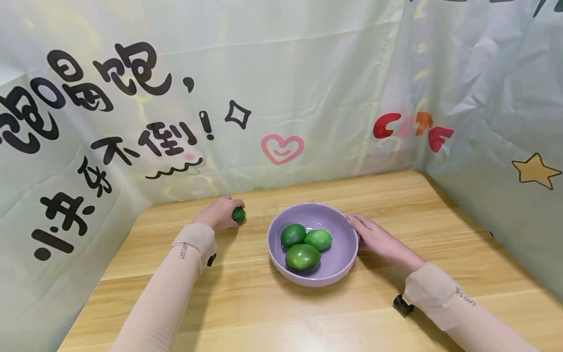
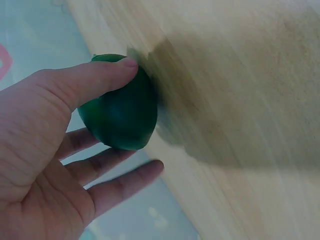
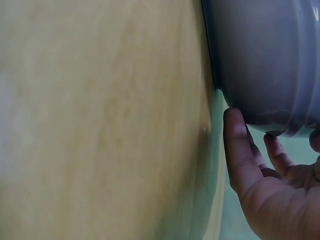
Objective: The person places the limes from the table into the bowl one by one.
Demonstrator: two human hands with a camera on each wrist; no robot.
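My left hand point(image 1: 218, 213) grips a dark green lime point(image 2: 122, 107) at the back left of the table. In the left wrist view the thumb lies across the lime, and some fingers are partly hidden behind it. To the right, a lilac bowl point(image 1: 338, 261) stands upright with three green fruits inside: a dark green one point(image 1: 292, 236), a bright green lime point(image 1: 318, 239) and a larger mango-like one point(image 1: 303, 257). My right hand point(image 1: 374, 237) holds the bowl's right side by the rim, its fingers against the outer wall in the right wrist view.
The wooden table point(image 1: 246, 313) carries the bowl. Printed cloth walls point(image 1: 325, 98) rise along its back and sides. Black wrist devices show at the left cuff point(image 1: 193, 239) and the right cuff point(image 1: 428, 283).
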